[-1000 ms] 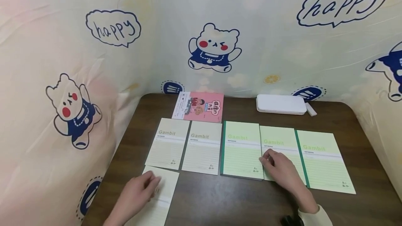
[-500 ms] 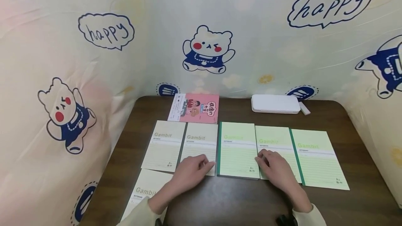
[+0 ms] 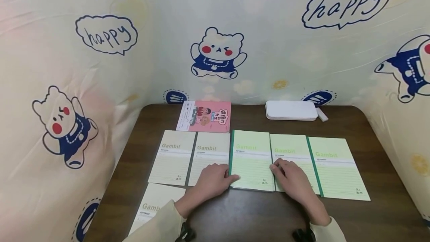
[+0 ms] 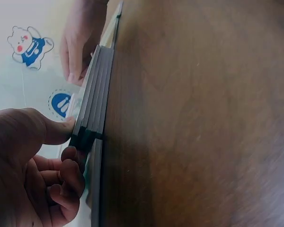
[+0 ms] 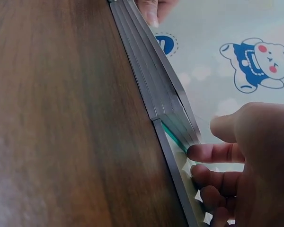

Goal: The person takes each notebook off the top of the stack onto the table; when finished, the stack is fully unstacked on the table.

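A stack of green-spined notebooks (image 3: 250,160) with pale green covers lies in the middle of the row. At its spine edge is my left hand (image 3: 211,180), thumb over the top cover and curled fingers at the spine; the left wrist view shows the pages (image 4: 95,90) between several notebooks' covers. On the opposite side, my right hand (image 3: 292,176) has its index fingertip (image 5: 194,152) at the stack's edge, its thumb apart above. A narrow gap shows under the top notebook (image 5: 173,85) there. Beneath the right hand is another green notebook (image 3: 289,145).
A third green notebook (image 3: 339,167) lies at the right. Left of the stack are grey-spined notebooks (image 3: 173,160), one (image 3: 151,201) partly under the left sleeve. Behind them are a pink book (image 3: 215,117), a white case (image 3: 291,110) and a small white piece (image 3: 321,114).
My left hand has moved right from the lower-left notebook, across the grey-spined one, to the spine of the green stack. The right hand has stayed by the stack's right edge.
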Tool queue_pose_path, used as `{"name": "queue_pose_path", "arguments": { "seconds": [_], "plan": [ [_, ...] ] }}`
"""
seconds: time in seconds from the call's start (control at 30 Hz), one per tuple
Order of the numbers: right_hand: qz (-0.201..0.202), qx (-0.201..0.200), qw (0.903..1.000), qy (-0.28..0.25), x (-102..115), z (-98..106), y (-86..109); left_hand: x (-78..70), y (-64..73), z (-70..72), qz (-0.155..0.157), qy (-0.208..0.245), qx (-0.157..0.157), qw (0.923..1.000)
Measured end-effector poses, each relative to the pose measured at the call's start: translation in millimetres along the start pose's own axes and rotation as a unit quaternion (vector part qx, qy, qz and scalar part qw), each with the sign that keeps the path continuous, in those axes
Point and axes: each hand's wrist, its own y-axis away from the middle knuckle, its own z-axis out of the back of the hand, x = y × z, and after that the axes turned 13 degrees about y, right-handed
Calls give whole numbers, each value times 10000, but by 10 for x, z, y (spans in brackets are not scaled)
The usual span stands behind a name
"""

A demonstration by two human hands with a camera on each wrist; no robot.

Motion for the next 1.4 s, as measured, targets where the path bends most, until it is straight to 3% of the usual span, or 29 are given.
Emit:
{"name": "queue_pose_path", "arguments": {
  "seconds": [0.17, 0.47, 0.63, 0.73, 0.93, 1.1, 1.27, 1.4],
  "plan": [
    [-70, 81, 9999, 2, -17, -23, -12, 63, 101, 0, 154, 260, -136, 9995],
    [-186, 100, 9998, 54, -15, -7, 0, 184, 470, 75, 182, 752, -429, 9961],
    [-270, 91, 9996, -5, -21, 8, 12, 241, 644, 163, 353, 1615, -222, 9860],
    [-269, 102, 9996, -39, -15, 0, 13, 291, 790, 228, 554, 1898, -141, 9802],
    [-282, 79, 9996, -26, -5, -10, 2, 399, 1138, 336, 977, 2196, -219, 9704],
    [-281, 90, 9996, -48, 1, -6, 12, 510, 1419, 394, 1340, 2446, -24, 9603],
    [-290, 118, 9995, -77, 7, -10, 9, 614, 1673, 405, 1348, 2498, 145, 9587],
    [-283, 82, 9995, -76, -1, -7, -1, 668, 1796, 402, 1527, 2205, 232, 9631]
  ]
}}
